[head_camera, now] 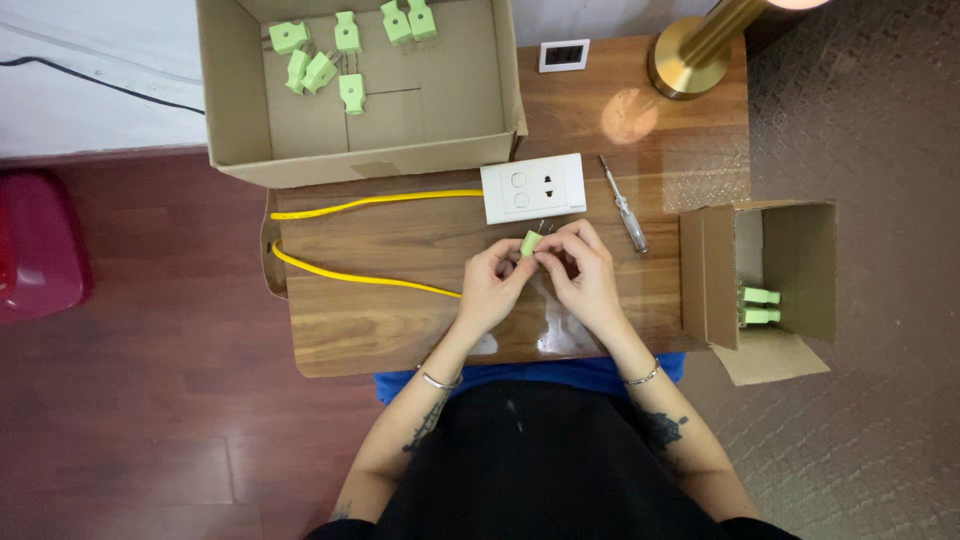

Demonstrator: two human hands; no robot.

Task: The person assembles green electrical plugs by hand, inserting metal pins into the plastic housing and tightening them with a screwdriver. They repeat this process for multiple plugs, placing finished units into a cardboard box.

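Both my hands meet over the middle of the wooden table (pixel 370 330). My left hand (pixel 490 290) pinches a small light-green plug (pixel 531 242) with metal prongs pointing up. My right hand (pixel 582 272) touches the same plug from the right with its fingertips. Just beyond the plug lies a white socket plate (pixel 533 187) with a yellow cable (pixel 360 205) running from it and looping back along the table's left side toward my left hand.
A large open cardboard box (pixel 232 100) at the back holds several green plugs (pixel 320 70). A smaller open box (pixel 810 250) at the right holds two more green plugs (pixel 760 305). A screwdriver (pixel 625 205), a brass lamp base (pixel 685 65) and a small white socket face (pixel 564 54) lie nearby.
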